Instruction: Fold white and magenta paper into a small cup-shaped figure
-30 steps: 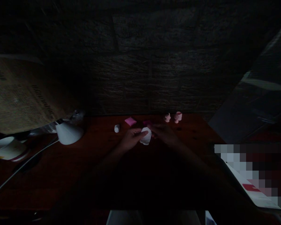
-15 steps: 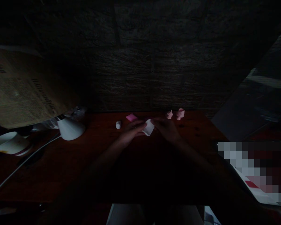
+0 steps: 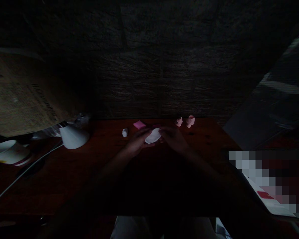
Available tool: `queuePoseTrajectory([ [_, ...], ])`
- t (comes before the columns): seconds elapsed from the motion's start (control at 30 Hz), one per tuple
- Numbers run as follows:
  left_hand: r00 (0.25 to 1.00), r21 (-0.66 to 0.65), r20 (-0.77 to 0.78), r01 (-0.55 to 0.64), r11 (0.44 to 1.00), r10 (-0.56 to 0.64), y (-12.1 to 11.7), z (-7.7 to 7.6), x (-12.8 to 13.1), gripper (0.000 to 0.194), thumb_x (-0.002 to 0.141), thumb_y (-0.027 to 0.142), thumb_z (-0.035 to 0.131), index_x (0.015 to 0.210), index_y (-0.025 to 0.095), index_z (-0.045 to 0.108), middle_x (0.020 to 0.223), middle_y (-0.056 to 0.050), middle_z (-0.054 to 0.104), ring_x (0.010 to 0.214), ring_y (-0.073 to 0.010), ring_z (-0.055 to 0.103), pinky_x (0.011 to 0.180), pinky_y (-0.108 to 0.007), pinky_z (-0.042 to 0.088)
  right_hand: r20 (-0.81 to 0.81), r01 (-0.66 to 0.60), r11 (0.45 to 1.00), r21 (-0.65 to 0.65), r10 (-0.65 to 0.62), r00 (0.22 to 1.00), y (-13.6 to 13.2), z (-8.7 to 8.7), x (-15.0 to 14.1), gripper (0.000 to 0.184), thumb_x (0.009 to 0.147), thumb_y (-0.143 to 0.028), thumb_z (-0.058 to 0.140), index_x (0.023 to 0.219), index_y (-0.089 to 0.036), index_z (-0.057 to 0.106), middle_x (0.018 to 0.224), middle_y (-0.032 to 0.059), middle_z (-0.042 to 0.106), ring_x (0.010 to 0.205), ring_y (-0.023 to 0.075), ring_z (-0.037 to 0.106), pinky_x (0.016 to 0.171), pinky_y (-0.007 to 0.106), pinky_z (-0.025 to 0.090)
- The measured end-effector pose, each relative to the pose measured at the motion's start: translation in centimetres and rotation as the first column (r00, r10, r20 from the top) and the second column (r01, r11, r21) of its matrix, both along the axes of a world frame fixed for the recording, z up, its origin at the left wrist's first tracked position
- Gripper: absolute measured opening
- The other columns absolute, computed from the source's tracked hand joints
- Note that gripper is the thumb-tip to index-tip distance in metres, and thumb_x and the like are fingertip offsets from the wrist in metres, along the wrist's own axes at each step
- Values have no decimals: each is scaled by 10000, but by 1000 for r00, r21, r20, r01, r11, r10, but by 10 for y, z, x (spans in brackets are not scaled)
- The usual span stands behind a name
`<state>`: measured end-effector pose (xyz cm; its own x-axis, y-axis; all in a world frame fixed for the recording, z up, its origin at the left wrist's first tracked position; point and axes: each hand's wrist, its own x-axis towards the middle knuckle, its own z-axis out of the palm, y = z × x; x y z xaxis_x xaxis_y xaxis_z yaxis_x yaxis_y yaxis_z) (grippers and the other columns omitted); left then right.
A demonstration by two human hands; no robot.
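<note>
A flat, pale white piece [image 3: 153, 136], which looks like soft modelling clay, is held between both hands over the table. My left hand [image 3: 139, 142] grips its left side, thumb on top and fingers underneath. At its right edge, my right hand [image 3: 175, 139] pinches it between thumb and fingers. Just beyond the left hand lie a small white lump [image 3: 125, 132] and a pink square block [image 3: 139, 125]. Two small pink shaped pieces, a lower one [image 3: 179, 122] and a cup-topped one [image 3: 190, 121], stand past the right hand. Dim light hides the finger details.
On the left of the wooden table [image 3: 89, 186] are a white cone-shaped object [image 3: 74, 136] with a cable, a paper cup [image 3: 8, 152] and a printed brown paper bag [image 3: 22, 96]. A dark brick wall [image 3: 164, 66] rises behind. A pixelated area covers the right side.
The white piece has turned from upright to lying more slanted and looks wider and rounder. Both hands have shifted slightly around it and still hold it.
</note>
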<state>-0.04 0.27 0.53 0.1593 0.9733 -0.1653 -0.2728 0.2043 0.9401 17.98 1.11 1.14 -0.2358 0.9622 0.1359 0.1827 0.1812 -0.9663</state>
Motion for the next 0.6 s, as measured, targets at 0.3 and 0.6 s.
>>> queuePoseTrajectory([
  [0.3, 982, 170, -113, -134, 976, 154, 4, -5, 0, 328, 686, 361, 866, 904, 150, 741, 990, -56, 733, 954, -202, 687, 801, -316, 619, -47, -40, 999, 27, 41, 998, 0, -8, -1, 247, 900, -341, 625, 1084, -186, 678, 826, 41, 735, 657, 152, 695, 618, 280, 576],
  [0.6, 973, 261, -180, -97, 960, 147, 5, -7, -3, 366, 702, 413, 845, 957, 160, 779, 996, -53, 760, 941, -198, 707, 812, -316, 620, 142, -13, 997, 83, 1, 990, 4, -8, 5, 238, 934, -375, 597, 954, -165, 706, 792, 74, 762, 646, 182, 702, 601, 282, 533],
])
